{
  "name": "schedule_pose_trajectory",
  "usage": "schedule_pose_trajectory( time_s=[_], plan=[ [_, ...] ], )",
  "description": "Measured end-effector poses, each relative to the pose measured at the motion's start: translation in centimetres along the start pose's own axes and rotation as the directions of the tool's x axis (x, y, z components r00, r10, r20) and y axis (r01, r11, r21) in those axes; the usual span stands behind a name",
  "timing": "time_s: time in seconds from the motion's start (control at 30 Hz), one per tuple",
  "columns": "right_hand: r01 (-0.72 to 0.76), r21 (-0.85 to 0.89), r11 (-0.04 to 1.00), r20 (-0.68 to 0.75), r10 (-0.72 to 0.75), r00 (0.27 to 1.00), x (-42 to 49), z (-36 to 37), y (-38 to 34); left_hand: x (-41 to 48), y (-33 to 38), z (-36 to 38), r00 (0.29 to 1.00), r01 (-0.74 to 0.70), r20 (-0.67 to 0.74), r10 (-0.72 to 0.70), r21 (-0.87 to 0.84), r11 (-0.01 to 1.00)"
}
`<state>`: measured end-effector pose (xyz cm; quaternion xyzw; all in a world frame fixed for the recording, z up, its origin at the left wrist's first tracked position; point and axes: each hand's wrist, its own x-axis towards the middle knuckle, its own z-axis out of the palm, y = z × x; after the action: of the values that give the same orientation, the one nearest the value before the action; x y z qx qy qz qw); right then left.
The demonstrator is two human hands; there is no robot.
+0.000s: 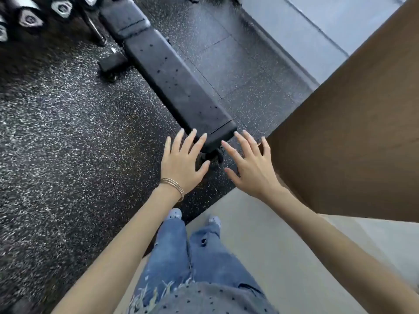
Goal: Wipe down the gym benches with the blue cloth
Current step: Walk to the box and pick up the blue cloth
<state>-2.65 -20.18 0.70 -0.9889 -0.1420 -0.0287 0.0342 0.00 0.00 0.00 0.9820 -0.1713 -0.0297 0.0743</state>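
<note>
**Desk:** What are the hands doing?

**Photographer:** Both are released and hold nothing. The left hand [183, 164] and the right hand [249, 166] are stretched out palms down, side by side, with the fingers straight and spread. Thin gold bangles [173, 186] circle the left wrist.

**Desk:** And the bench?

**Photographer:** The black padded bench [172, 73] lies just beyond the fingertips. Its near end falls between the two hands, and it runs diagonally away to the upper left. The left fingertips overlap that near end in the view; whether they touch the pad cannot be told. Small dark spots dot the long pad, and a shorter pad follows it at the far end.

**Desk:** What is around it?

**Photographer:** The bench stands on black rubber flooring [68, 132] flecked with white. A cross foot [113, 63] sticks out on its left side. Dumbbells [29, 18], blurred, sit in a row at the top left corner, near the far end of the bench. A brown wooden panel [351, 132] fills the right side, just beside the right hand. Beyond it, a grey ledge [317, 30] runs along the top right.

**Desk:** The person?

**Photographer:** The person stands where the rubber meets a pale floor [260, 245], wearing ripped blue jeans [176, 257] and light shoes [173, 214], with a grey dotted top [204, 298] at the bottom edge.
</note>
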Motion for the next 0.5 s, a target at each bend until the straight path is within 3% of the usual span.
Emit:
schedule_pose_trajectory(
  time_s=[0.17,0.5],
  plan=[
    [0.257,0.026,0.966,0.032,-0.258,0.966,3.3,0.9,-4.1,-3.6,-3.2,-0.4,0.979,0.202,-0.025,-0.201,0.041,0.979],
    [0.521,0.083,0.849,0.060,-0.526,0.848,8.1,1.7,-13.9,-12.3,-11.1,-1.8,0.832,0.555,-0.012,-0.555,0.047,0.830]
  ],
)
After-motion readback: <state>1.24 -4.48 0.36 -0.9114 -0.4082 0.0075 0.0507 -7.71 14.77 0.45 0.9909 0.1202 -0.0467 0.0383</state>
